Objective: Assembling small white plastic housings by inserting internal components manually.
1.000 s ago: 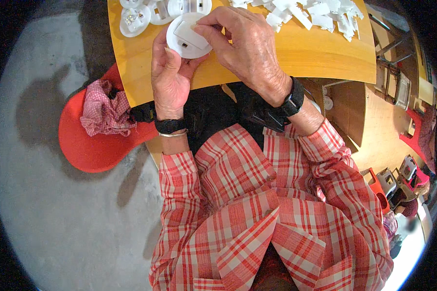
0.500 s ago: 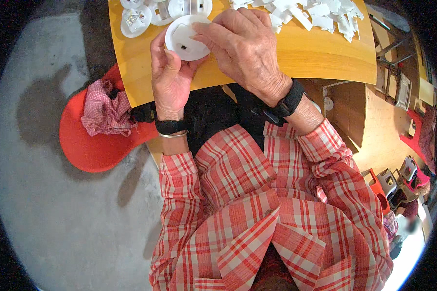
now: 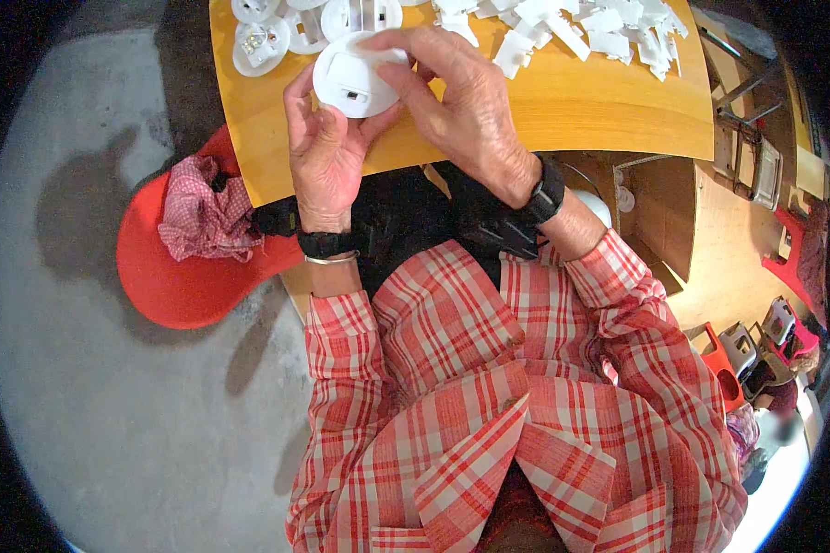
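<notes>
left hand (image 3: 327,152) — fingers gripping round white disc (image 3: 353,85) | right hand (image 3: 466,106) — fingers pinching its rim | hovering above yellow bench (image 3: 563,111)

I take this for a small assembly workshop. The yellow wooden counter (image 3: 563,111) carries a heap of small white plastic clip parts (image 3: 581,23) and a row of round white plastic housings (image 3: 263,41), many of one kind. The floor is bare grey concrete (image 3: 83,387). A red plastic stool (image 3: 175,286) with a red checked cloth (image 3: 198,221) sits beside me, and brown cardboard boxes (image 3: 659,212) stand under the counter.
</notes>
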Tool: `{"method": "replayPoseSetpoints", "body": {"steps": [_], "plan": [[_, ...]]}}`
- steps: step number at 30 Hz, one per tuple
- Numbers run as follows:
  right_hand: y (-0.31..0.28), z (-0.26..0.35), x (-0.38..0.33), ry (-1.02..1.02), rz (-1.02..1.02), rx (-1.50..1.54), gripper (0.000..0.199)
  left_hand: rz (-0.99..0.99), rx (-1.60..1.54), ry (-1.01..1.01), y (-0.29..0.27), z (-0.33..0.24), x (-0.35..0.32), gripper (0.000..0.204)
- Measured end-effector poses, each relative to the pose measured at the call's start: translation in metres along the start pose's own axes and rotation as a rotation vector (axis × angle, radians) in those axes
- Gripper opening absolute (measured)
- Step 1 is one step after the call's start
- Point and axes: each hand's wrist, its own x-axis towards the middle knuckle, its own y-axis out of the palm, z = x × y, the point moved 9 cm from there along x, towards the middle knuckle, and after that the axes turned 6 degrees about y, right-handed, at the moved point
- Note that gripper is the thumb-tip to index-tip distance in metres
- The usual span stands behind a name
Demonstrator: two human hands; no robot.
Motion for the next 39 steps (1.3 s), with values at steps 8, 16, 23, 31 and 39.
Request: {"method": "replayPoseSetpoints", "body": {"steps": [8,16,23,31,39], "plan": [[-0.012,0.019,0.019,-0.068,0.133,-0.047,0.011,-0.027,0.163,0.003,0.001,0.001,0.000,0.039],[0.001,-0.012,0.005,0.090,0.157,-0.077,0.025,-0.024,0.264,0.003,0.008,0.004,0.003,0.033],[0.008,-0.014,-0.005,0.154,0.171,-0.099,0.025,-0.063,0.371,-0.029,-0.004,0.010,-0.001,0.029],[0.012,-0.020,-0.006,0.242,0.130,-0.163,0.027,-0.072,0.484,0.077,0.004,0.002,-0.003,0.021],[0.012,-0.032,0.001,0.283,0.165,-0.054,0.029,-0.001,0.230,-0.141,0.011,0.010,0.001,0.031]]}}
